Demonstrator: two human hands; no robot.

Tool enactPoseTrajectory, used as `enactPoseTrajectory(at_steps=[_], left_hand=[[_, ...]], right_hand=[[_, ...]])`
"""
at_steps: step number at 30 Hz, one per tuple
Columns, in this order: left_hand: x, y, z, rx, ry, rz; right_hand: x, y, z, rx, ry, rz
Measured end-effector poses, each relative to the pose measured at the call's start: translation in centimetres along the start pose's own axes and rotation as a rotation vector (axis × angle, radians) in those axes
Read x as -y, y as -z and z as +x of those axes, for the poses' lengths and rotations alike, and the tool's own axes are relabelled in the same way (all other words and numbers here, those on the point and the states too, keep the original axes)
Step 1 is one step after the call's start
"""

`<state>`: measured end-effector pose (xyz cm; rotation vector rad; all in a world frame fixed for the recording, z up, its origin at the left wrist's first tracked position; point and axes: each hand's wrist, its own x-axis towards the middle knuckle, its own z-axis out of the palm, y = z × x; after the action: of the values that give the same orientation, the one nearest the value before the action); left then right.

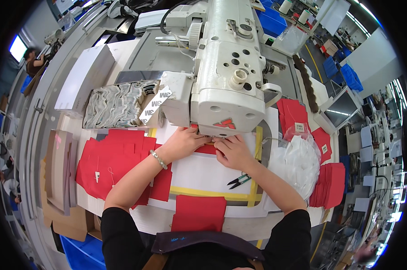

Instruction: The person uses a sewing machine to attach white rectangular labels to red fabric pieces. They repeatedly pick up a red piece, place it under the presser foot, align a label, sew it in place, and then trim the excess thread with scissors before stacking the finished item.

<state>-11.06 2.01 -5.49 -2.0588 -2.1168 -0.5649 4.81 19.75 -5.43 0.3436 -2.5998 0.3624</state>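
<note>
A white industrial sewing machine point(230, 85) stands in front of me, its head low over the work plate. Under its front edge, a small red fabric piece point(206, 149) lies between my hands. My left hand point(185, 143), with a beaded bracelet at the wrist, reaches in from the left, fingers bent and pressed onto the fabric. From the right, my right hand point(234, 151) pinches the fabric's other side near the needle area. The machine head partly hides the fingertips. Green-handled thread snips point(239, 181) lie on the white plate point(203, 173) below my right hand.
Stacked red fabric pieces point(100, 157) spread to the left; another red stack point(199, 211) is near my body. Right are a white plastic bag point(295, 164) and more red pieces point(331, 182). A box of folded labels point(115, 105) stands left of the machine. Yellow tape point(212, 192) borders the plate.
</note>
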Motion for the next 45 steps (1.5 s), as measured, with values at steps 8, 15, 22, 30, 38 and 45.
enactPoseTrajectory(at_steps=[8,15,22,30,38,45], left_hand=[[-0.2,-0.9,-0.7,0.028,0.029,0.047],[-0.1,-0.9,-0.4,0.027,0.050,0.031],[1.4,-0.9,0.5,0.039,0.115,-0.110],[1.8,-1.6,0.4,0.026,0.113,-0.087],[1.4,-0.2,0.1,0.038,0.085,-0.021],[0.5,2.4,-1.3,0.165,0.356,0.006]], right_hand=[[0.0,-0.5,0.0,-0.037,0.030,-0.033],[-0.9,-0.5,-0.8,-0.089,0.106,0.009],[-2.5,-0.2,0.3,-0.162,0.074,0.033],[-2.3,-0.3,0.2,-0.147,0.081,0.024],[-2.8,-0.3,-0.8,-0.076,0.047,-0.003],[-3.4,3.7,-1.4,0.259,-0.088,-0.100]])
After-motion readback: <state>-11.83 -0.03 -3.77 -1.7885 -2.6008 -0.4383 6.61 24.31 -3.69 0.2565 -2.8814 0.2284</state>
